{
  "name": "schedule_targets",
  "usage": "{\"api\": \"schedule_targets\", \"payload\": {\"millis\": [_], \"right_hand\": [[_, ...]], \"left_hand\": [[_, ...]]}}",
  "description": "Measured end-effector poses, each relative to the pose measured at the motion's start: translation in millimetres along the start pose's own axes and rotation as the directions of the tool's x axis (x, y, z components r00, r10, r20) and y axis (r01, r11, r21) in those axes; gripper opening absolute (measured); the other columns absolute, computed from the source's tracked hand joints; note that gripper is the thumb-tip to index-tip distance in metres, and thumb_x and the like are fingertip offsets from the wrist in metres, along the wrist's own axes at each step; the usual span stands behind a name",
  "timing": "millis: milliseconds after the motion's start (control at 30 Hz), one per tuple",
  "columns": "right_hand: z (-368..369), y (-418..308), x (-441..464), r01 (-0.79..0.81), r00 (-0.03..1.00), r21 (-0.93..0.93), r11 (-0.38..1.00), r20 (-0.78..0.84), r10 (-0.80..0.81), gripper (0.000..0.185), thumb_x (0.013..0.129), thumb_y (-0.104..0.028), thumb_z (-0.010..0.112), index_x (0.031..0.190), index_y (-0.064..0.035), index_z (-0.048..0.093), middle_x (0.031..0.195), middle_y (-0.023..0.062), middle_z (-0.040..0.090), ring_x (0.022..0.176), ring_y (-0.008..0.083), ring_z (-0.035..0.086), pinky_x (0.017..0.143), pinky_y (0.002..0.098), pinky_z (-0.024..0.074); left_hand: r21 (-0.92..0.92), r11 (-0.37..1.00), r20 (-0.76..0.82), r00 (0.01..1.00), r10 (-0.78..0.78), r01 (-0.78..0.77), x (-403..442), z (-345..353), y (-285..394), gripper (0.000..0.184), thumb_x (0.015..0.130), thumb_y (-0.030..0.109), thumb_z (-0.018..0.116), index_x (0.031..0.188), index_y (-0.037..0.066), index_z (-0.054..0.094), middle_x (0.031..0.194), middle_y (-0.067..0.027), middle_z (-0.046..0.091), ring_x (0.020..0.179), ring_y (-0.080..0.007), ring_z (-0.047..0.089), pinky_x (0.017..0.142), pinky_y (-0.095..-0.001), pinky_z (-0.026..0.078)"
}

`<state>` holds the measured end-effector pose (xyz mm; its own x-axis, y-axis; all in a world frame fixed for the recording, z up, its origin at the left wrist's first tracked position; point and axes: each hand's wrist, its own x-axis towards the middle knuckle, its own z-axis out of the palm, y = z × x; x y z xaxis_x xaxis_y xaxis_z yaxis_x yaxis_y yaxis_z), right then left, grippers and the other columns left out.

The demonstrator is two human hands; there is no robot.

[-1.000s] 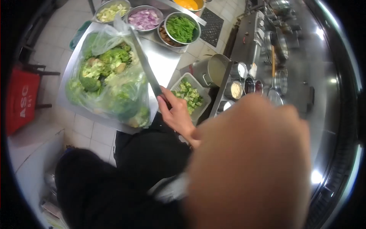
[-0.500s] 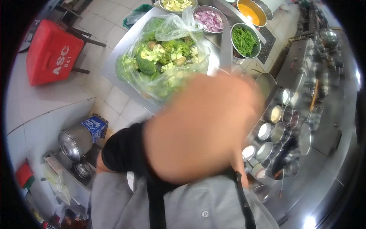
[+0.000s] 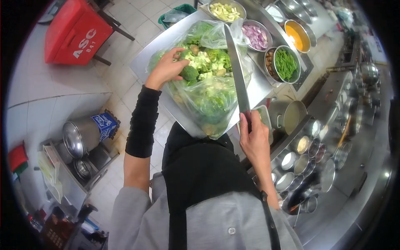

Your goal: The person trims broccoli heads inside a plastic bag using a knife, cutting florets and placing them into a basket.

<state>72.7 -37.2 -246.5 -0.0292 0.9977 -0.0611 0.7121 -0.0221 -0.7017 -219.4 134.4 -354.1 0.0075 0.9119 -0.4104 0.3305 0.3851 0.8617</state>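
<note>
My left hand [image 3: 168,66] reaches into the open mouth of a clear plastic bag [image 3: 216,116], its fingers curved and apart. They are at a dark green broccoli floret [image 3: 190,73]; whether they press on it I cannot tell. Cut broccoli pieces [image 3: 212,62] fill the bag, which rests on a metal table [image 3: 143,56]. In my right hand [image 3: 255,139] is the dark handle of a large kitchen knife [image 3: 237,71]. Its long blade points away from me, along the right side of the bag.
Behind the bag and to its right stand bowls of pale chopped vegetable [image 3: 225,11], chopped onion [image 3: 255,36], cut green beans [image 3: 286,64] and orange liquid [image 3: 297,36]. A pot [image 3: 291,116] and several small containers line the right side. A red box [image 3: 77,33] stands at the left.
A blurred arm and hand that covered the middle of the view has moved away. My left hand is now at the broccoli, and the knife in my right hand has come into sight.
</note>
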Motion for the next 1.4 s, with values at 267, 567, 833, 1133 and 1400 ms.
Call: {"api": "schedule_targets", "payload": {"millis": [267, 567, 833, 1133, 1400], "right_hand": [[9.7, -2.8, -8.3, 0.103, 0.994, -0.176, 0.979, 0.054, -0.095, 0.024, 0.113, -0.014, 0.065, 0.099, 0.0012, 0.052, 0.082, 0.0301, 0.066, 0.069, 0.0544, 0.067, 0.06, 0.0616, 0.0521], [24.9, -0.9, 12.6, 0.251, 0.967, -0.272, 0.929, 0.114, -0.227, 0.021, 0.113, -0.014, 0.065, 0.104, -0.0014, 0.051, 0.086, 0.0252, 0.066, 0.063, 0.0487, 0.069, 0.054, 0.0575, 0.0546], [21.3, -23.3, 16.7, 0.307, 0.952, -0.274, 0.911, 0.079, -0.297, 0.018, 0.112, -0.011, 0.061, 0.105, -0.0002, 0.049, 0.086, 0.0279, 0.066, 0.066, 0.0489, 0.071, 0.055, 0.0576, 0.0569], [9.4, -24.9, 21.0, 0.219, 0.965, -0.264, 0.939, 0.202, -0.168, 0.014, 0.113, -0.009, 0.057, 0.11, 0.0006, 0.047, 0.085, 0.0314, 0.067, 0.071, 0.0517, 0.072, 0.062, 0.0614, 0.0577], [-1.3, -7.2, 22.8, 0.098, 0.994, -0.111, 0.989, 0.057, -0.092, 0.02, 0.113, -0.006, 0.061, 0.1, 0.0021, 0.049, 0.077, 0.0313, 0.062, 0.069, 0.0534, 0.066, 0.062, 0.0587, 0.0492]], "left_hand": [[-0.155, 0.945, -0.319, 0.92, 0.227, -0.286, -47.8, 28.0, 1.9, 0.054, 0.092, 0.002, 0.078, 0.142, 0.009, 0.06, 0.133, -0.0109, 0.055, 0.103, -0.0191, 0.067, 0.073, -0.0324, 0.066], [0.138, 0.947, -0.475, 0.82, 0.321, -0.291, -67.5, 33.4, 30.9, 0.058, 0.084, 0.018, 0.087, 0.134, 0.003, 0.061, 0.122, -0.0096, 0.069, 0.097, -0.0209, 0.066, 0.088, -0.0381, 0.057], [0.027, 0.981, -0.446, 0.876, 0.183, -0.191, -74.9, 19.3, 36.9, 0.057, 0.082, 0.023, 0.088, 0.127, -0.001, 0.062, 0.101, -0.0127, 0.071, 0.087, -0.0213, 0.067, 0.08, -0.0379, 0.057], [-0.467, 0.84, -0.305, 0.942, 0.142, -0.277, -68.6, 2.0, 11.2, 0.054, 0.092, 0.006, 0.077, 0.142, 0.003, 0.057, 0.125, -0.0129, 0.068, 0.107, -0.0192, 0.072, 0.086, -0.036, 0.063], [-0.44, 0.822, -0.224, 0.931, 0.289, -0.361, -70.0, -0.6, -9.5, 0.063, 0.095, -0.007, 0.067, 0.154, 0.013, 0.056, 0.141, -0.0113, 0.058, 0.128, -0.0236, 0.065, 0.1, -0.0362, 0.062]]}}
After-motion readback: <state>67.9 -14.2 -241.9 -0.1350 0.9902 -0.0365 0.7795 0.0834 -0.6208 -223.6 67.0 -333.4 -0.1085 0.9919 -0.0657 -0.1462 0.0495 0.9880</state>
